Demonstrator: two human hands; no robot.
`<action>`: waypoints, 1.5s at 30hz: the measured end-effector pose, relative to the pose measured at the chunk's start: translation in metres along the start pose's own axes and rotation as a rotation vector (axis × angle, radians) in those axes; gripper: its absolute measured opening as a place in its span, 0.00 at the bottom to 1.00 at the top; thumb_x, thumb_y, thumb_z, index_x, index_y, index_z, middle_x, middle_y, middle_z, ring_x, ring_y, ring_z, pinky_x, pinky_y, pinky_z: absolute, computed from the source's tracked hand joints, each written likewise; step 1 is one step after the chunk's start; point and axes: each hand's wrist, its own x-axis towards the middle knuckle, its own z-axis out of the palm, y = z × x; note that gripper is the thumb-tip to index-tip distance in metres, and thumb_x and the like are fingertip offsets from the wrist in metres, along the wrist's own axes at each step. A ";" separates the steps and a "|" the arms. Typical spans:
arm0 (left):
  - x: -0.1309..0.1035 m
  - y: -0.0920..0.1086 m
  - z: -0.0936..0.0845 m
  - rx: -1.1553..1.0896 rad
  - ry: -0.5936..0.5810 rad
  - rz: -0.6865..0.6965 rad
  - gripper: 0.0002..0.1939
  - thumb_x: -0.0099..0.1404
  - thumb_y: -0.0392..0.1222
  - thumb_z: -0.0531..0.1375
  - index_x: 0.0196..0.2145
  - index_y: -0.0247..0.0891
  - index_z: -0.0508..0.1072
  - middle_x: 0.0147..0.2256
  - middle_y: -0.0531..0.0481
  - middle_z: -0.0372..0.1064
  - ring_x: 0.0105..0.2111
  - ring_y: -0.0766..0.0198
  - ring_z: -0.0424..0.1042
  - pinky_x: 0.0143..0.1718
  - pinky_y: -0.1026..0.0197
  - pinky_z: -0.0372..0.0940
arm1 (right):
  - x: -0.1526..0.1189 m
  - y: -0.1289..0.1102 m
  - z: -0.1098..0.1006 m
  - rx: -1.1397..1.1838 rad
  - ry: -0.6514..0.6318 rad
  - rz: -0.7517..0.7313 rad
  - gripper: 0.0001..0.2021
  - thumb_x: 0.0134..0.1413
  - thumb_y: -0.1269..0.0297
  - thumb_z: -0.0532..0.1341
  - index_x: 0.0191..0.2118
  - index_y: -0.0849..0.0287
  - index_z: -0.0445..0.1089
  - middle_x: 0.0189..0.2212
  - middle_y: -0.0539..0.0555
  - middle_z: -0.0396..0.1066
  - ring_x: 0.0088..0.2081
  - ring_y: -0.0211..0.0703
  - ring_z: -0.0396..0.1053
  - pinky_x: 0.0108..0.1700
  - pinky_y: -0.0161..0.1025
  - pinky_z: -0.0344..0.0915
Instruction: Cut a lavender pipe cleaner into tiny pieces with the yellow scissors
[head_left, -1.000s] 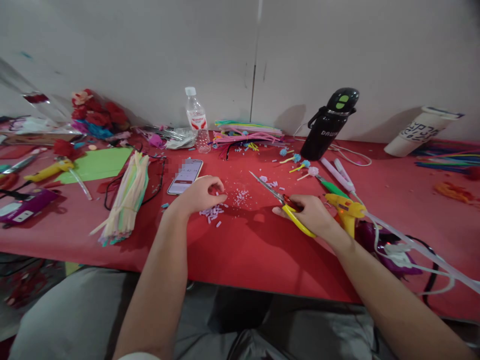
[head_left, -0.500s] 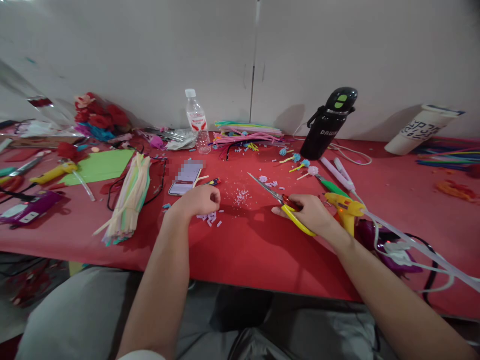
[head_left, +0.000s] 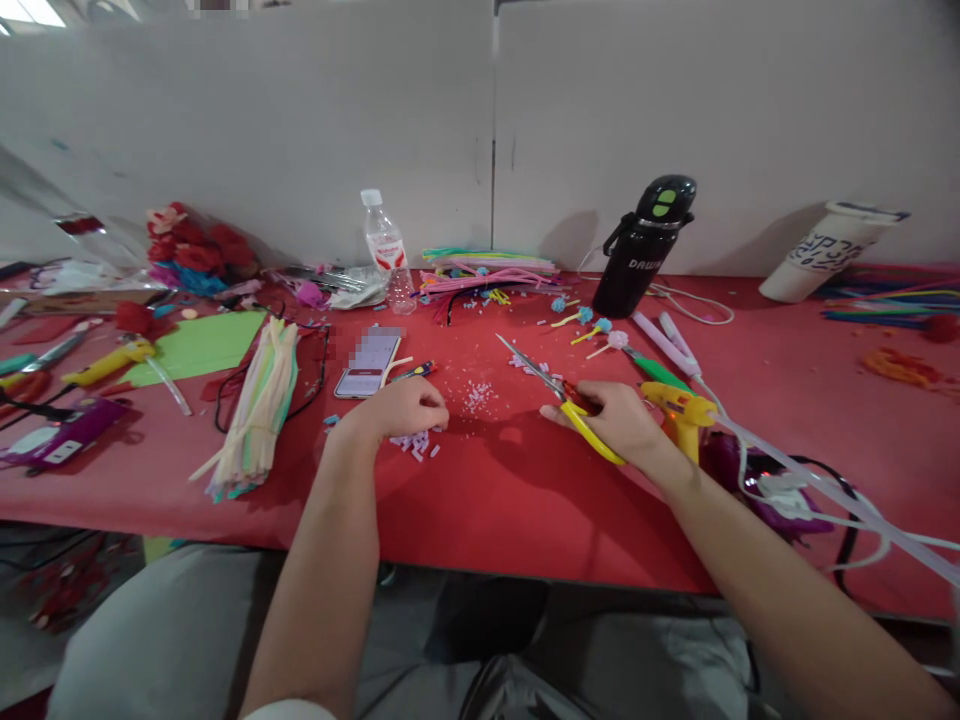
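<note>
My right hand (head_left: 616,415) grips a pair of scissors (head_left: 551,383) with yellow and red handles, its blades pointing away to the left over the table. My left hand (head_left: 411,408) is closed, fingers curled together, just above a small heap of lilac cut pieces (head_left: 411,445). Whatever may be between those fingers is hidden. Tiny pale scraps (head_left: 478,397) are scattered between my two hands. More lilac pieces (head_left: 529,367) lie beyond the scissor blades. Several small pompom sticks (head_left: 602,326), blue or pink at the end, lie in a row farther back.
Behind my left hand is a phone (head_left: 369,362); a bundle of pale pipe cleaners (head_left: 262,410) lies left. A water bottle (head_left: 388,255) and a black flask (head_left: 643,250) stand at the back. To the right are a yellow glue gun (head_left: 679,408), cords and a white cup (head_left: 814,255).
The view has shifted slightly. My left hand has moved a little to the right, still closed. My right hand keeps hold of the scissors in nearly the same place.
</note>
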 end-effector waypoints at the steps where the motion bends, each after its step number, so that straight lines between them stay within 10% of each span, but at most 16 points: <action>1: -0.001 0.001 -0.001 0.010 -0.100 -0.056 0.09 0.48 0.43 0.58 0.20 0.40 0.77 0.19 0.51 0.71 0.20 0.65 0.68 0.24 0.66 0.59 | 0.000 0.000 0.000 0.002 0.005 0.001 0.29 0.43 0.37 0.60 0.19 0.58 0.48 0.18 0.45 0.44 0.23 0.32 0.42 0.22 0.34 0.42; 6: -0.005 0.007 -0.009 0.032 -0.350 -0.195 0.13 0.52 0.44 0.55 0.21 0.37 0.77 0.19 0.48 0.72 0.20 0.64 0.68 0.24 0.64 0.59 | 0.001 0.003 -0.001 0.009 0.042 0.011 0.28 0.43 0.41 0.62 0.19 0.58 0.48 0.18 0.44 0.44 0.23 0.32 0.42 0.22 0.33 0.42; 13: 0.014 0.034 0.000 0.119 0.083 0.101 0.12 0.58 0.42 0.53 0.31 0.38 0.76 0.34 0.48 0.74 0.34 0.62 0.70 0.37 0.62 0.61 | 0.004 0.000 -0.005 0.226 0.228 0.085 0.25 0.46 0.48 0.63 0.20 0.57 0.48 0.19 0.44 0.43 0.23 0.32 0.43 0.22 0.33 0.43; 26: 0.111 0.064 0.058 0.348 0.017 -0.103 0.13 0.60 0.42 0.57 0.42 0.36 0.69 0.47 0.38 0.64 0.45 0.51 0.69 0.46 0.52 0.62 | 0.008 0.007 0.001 0.319 0.205 0.119 0.23 0.46 0.48 0.63 0.21 0.57 0.51 0.19 0.45 0.45 0.23 0.33 0.44 0.22 0.33 0.44; 39: 0.101 0.048 0.054 0.216 0.150 0.001 0.06 0.64 0.40 0.53 0.36 0.37 0.68 0.36 0.45 0.71 0.36 0.61 0.70 0.38 0.61 0.63 | 0.007 0.005 0.002 0.314 0.174 0.121 0.24 0.45 0.47 0.64 0.21 0.57 0.51 0.19 0.44 0.45 0.23 0.33 0.44 0.22 0.33 0.44; 45: 0.076 0.049 0.042 -0.212 0.306 0.174 0.05 0.60 0.41 0.59 0.33 0.37 0.71 0.31 0.49 0.73 0.31 0.65 0.71 0.36 0.62 0.65 | 0.008 0.010 0.006 0.195 0.155 0.108 0.25 0.45 0.45 0.63 0.20 0.58 0.51 0.19 0.45 0.45 0.23 0.32 0.44 0.21 0.33 0.44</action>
